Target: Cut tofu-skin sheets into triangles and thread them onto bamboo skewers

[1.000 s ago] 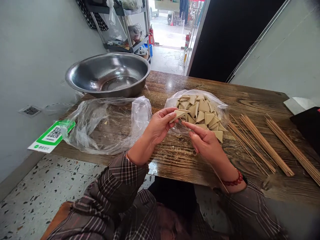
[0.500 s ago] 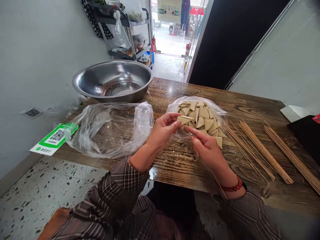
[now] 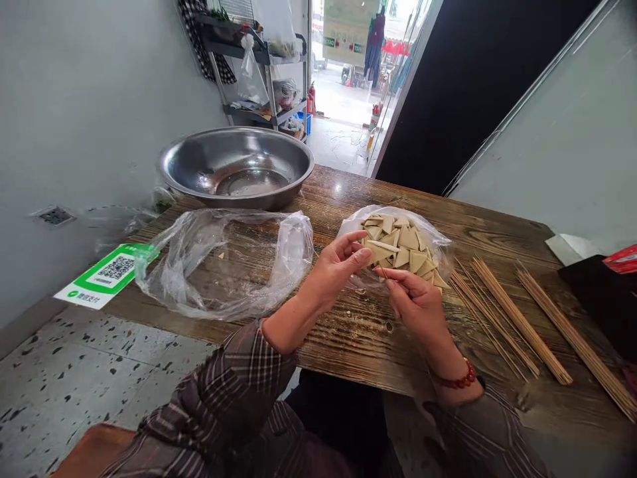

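Note:
My left hand [image 3: 334, 271] pinches a folded tan triangle [image 3: 379, 252], which looks like tofu skin, between thumb and fingers. Close beside it on the right, my right hand [image 3: 417, 304] is closed on a thin bamboo skewer [image 3: 383, 271]. The skewer's tip is near the triangle's lower edge; I cannot tell whether it has gone in. Just behind both hands, a heap of similar tan triangles [image 3: 409, 239] lies in an opened clear plastic bag [image 3: 442, 244]. My fingers partly cover the front of the heap.
Bundles of bamboo skewers [image 3: 521, 320] lie on the wooden table [image 3: 348, 342] at right. A crumpled plastic bag [image 3: 174, 272] and a large steel basin [image 3: 239, 199] are at left, near a green QR card [image 3: 102, 275]. A shelf rack [image 3: 269, 56] stands behind.
The view has shifted slightly. My left hand still holds the triangle and my right hand the skewer; both stay close together in front of the heap.

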Available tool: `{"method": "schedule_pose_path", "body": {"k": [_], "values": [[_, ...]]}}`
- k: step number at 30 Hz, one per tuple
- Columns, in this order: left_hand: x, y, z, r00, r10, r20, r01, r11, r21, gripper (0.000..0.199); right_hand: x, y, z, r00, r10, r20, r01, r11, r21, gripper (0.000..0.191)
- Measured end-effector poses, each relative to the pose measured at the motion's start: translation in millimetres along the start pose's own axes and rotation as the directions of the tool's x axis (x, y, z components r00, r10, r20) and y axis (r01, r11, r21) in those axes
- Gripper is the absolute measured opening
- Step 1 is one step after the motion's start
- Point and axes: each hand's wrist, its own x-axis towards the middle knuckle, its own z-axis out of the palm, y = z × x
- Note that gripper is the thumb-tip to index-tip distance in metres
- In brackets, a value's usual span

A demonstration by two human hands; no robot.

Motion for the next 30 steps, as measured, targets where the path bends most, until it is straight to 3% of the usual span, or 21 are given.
{"method": "schedule_pose_path", "body": {"k": [6, 11, 30], "values": [[-2.4, 1.4, 0.4, 0.995, 0.026, 0.101, -0.036, 0.994, 0.099, 0.036, -2.0, 0.6, 0.5, 0.999, -0.015, 0.046, 0.015, 1.0, 0.004, 0.029], [-5.2, 2.8, 0.7, 0.991, 0.071, 0.11, -0.093, 0.974, 0.206, 0.04, -1.5, 3.0, -2.3, 0.999, -0.031, 0.024, 0.032, 0.999, -0.026, 0.025], [-10.0, 0.0, 5.1, 0.992, 0.059, 0.11, -0.084, 0.966, 0.245, 0.042, 3.1, -1.4, 1.9, 0.993, -0.111, -0.042, 0.105, 0.987, -0.123, 0.023]]}}
